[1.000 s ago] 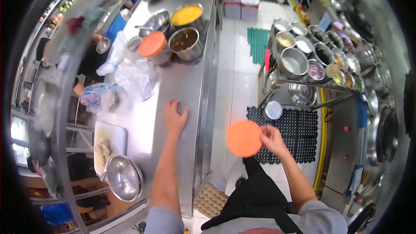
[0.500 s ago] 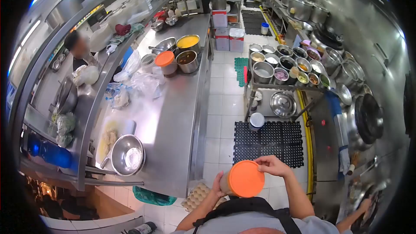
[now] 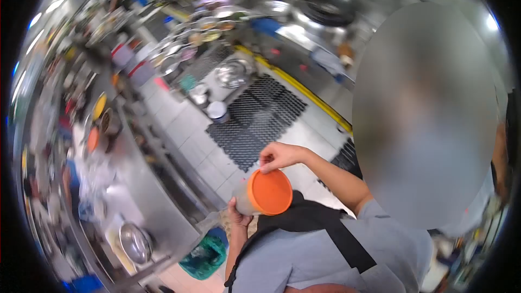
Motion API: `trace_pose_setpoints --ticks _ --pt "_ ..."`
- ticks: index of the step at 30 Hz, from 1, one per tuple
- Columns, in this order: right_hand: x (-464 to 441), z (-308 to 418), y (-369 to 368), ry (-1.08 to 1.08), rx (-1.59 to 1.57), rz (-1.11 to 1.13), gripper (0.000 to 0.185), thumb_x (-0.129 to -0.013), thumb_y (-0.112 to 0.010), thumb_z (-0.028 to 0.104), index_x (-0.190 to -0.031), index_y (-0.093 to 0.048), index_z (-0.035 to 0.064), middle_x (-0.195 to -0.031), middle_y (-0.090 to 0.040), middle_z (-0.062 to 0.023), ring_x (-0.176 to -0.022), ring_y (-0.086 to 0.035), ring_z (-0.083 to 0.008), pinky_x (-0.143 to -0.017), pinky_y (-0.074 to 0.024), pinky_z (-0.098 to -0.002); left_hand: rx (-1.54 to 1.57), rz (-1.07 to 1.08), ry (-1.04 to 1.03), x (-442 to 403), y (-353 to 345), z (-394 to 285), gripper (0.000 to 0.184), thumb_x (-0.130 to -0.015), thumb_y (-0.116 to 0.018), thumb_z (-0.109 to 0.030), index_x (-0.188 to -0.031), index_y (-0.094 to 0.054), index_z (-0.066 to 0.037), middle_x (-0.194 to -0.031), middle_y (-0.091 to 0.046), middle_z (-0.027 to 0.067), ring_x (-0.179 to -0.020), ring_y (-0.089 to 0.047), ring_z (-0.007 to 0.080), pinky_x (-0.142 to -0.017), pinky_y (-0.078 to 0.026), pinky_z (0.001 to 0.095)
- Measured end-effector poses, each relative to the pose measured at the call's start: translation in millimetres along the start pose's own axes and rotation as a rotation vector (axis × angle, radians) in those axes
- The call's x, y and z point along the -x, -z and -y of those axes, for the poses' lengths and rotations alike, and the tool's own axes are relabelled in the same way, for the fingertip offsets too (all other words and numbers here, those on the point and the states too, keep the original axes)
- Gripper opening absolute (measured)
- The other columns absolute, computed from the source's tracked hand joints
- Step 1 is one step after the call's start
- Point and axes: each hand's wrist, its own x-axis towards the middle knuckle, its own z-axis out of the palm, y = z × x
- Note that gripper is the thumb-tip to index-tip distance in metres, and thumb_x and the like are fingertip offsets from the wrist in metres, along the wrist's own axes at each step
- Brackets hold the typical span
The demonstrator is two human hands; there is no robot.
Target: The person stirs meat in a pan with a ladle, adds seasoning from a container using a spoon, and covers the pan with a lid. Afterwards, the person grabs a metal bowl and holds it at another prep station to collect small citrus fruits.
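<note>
A translucent plastic tub [image 3: 243,199] with a round orange lid [image 3: 272,192] is held in front of my apron, tilted on its side. My left hand [image 3: 237,215] is wrapped round the body of the tub from below. At the top edge of the lid, the fingers of my right hand [image 3: 281,155] are closed on the rim. The lid sits on the tub. What the tub holds cannot be made out.
Another person [image 3: 423,119] stands close at my right. A steel worktop [image 3: 157,201] with a metal bowl [image 3: 135,243] runs along my left. Black rubber mats [image 3: 258,122] cover the floor ahead. A green-lined bin [image 3: 203,258] stands below the worktop's end.
My view has swung to the right and blurred, bringing the other person close into view. Both hands keep hold of the tub and its lid, which now tilts more sideways.
</note>
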Motion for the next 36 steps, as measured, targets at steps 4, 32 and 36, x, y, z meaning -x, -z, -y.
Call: trace_pose_setpoints --ticks 4,32,36 --pt "86 -1 -15 -0.022 -0.126 -0.266 0.033 -0.08 -0.086 0.027 -0.084 -0.064 0.0023 -0.075 -0.063 -0.0018 -0.071 -0.058 -0.0101 -0.063 -0.0495 -0.0283 -0.058 0.203 0.154 -6 -60 12 0.092 -0.082 -0.072 -0.05 -0.154 -0.035 -0.008 -0.151 -0.046 0.0166 -0.136 -0.049 0.0316 -0.112 -0.042 0.048" --pt "656 -12 -548 -1.055 0.631 -1.598 0.019 -0.074 -0.065 0.002 -0.092 -0.063 0.004 -0.088 -0.06 -0.0139 -0.083 -0.059 -0.0345 -0.073 -0.049 -0.0445 -0.165 0.549 1.567 249 -190 495 0.065 -0.096 -0.045 -0.053 -0.143 -0.052 -0.009 -0.144 -0.054 0.0182 -0.128 -0.055 0.0366 -0.107 -0.046 0.0574" --pt "707 -27 -571 -1.012 0.844 -1.635 0.014 -0.071 -0.063 0.005 -0.084 -0.067 0.0073 -0.094 -0.059 -0.0063 -0.093 -0.054 -0.0277 -0.088 -0.0429 -0.0435 -0.128 0.517 1.717 312 -220 561 0.063 -0.097 -0.043 -0.052 -0.144 -0.052 -0.011 -0.145 -0.053 0.0162 -0.13 -0.053 0.0363 -0.109 -0.044 0.0579"
